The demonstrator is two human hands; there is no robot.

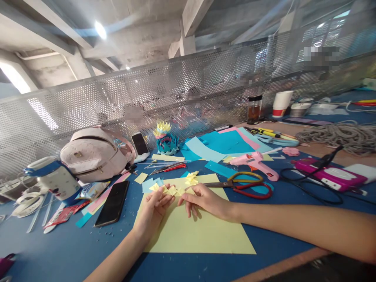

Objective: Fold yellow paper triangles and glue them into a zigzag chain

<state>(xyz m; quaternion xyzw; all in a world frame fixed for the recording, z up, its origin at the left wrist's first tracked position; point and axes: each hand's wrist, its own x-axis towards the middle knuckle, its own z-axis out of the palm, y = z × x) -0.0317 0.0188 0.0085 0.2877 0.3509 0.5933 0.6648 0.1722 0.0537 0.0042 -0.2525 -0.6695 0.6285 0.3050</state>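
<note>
Between my two hands stretches a folded yellow paper strip [173, 191] with pointed peaks. The fingers of my left hand [157, 207] pinch its left end, and those of my right hand [201, 199] grip the right end. Both hands are above a large yellow paper sheet [199, 235] on the table. Another small folded yellow paper piece [192, 178] lies just beyond my right hand. Scissors with red and yellow handles [249, 184] rest to the right, their blades reaching behind my right hand. Farther back stands a folded paper lotus [166, 139] in blue, pink and yellow.
A pink glue gun [255, 162] and a magenta power strip [329, 174] with black cable lie right. Left are a phone [113, 203], a bottle [54, 180] and a pink backpack [94, 154]. Blue paper sheets [226, 141] lie behind, before a perforated metal screen [117, 94].
</note>
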